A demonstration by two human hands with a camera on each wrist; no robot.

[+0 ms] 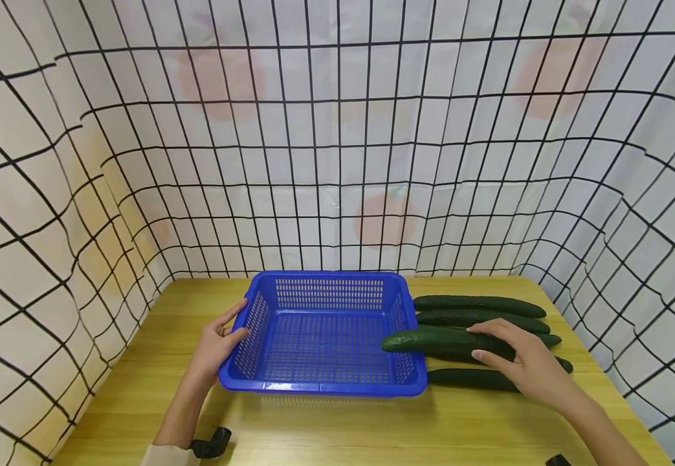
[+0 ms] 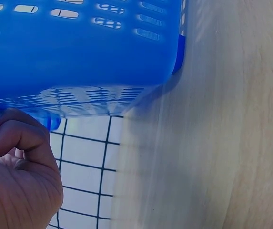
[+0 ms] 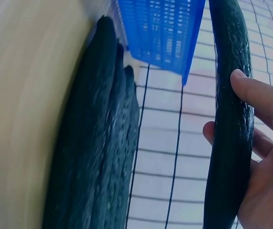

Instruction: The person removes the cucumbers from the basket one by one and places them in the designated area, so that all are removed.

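Note:
A blue plastic basket (image 1: 325, 389) with slotted sides stands on the table, its inside bare. At its left rim, my left hand (image 1: 213, 351) holds on, fingers and thumb at the edge; in the left wrist view the hand (image 2: 19, 167) has bent fingers under the rim. My right hand (image 1: 528, 362) grips a long dark green cucumber (image 1: 430, 339) between thumb and fingers. The cucumber is raised off the table, its left end over the basket's right rim. Below and beyond it lie several more cucumbers (image 3: 86, 138) side by side, partly hidden in the head view.
A wooden table (image 1: 314, 430) carries everything. Black wire mesh (image 1: 337, 147) rises at the back and both sides, with pale printed sheets behind it. Small black devices, one of them (image 1: 211, 444), show near the wrists.

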